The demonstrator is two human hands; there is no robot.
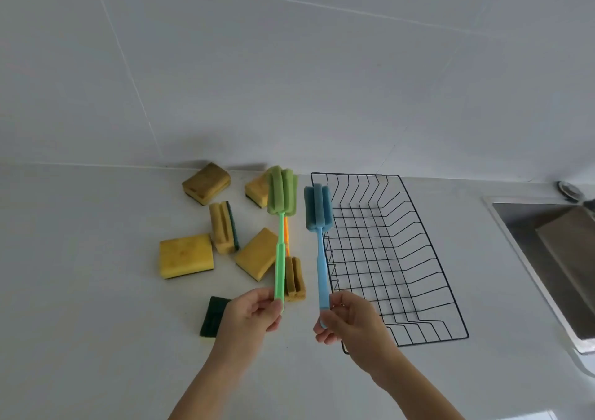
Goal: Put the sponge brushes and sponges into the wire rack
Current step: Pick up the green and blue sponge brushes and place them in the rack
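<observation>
My left hand (pixel 249 315) grips the handle end of a green sponge brush (pixel 280 226), held up over the counter with its foam head pointing away. My right hand (pixel 349 321) holds a blue sponge brush (pixel 319 242) the same way, just left of the black wire rack (pixel 428 242), which has nothing in it. Several yellow sponges with dark green scouring backs lie on the counter left of the rack, among them one flat (pixel 186 256), one on edge (pixel 222 228) and one green side up (pixel 212 319). An orange brush handle (pixel 287 236) shows behind the green brush.
The white counter (pixel 96 290) meets a white tiled wall (pixel 289 65) at the back. A steel sink (pixel 553 258) is set into the counter at the far right, with a round metal fitting (pixel 568 190) behind it.
</observation>
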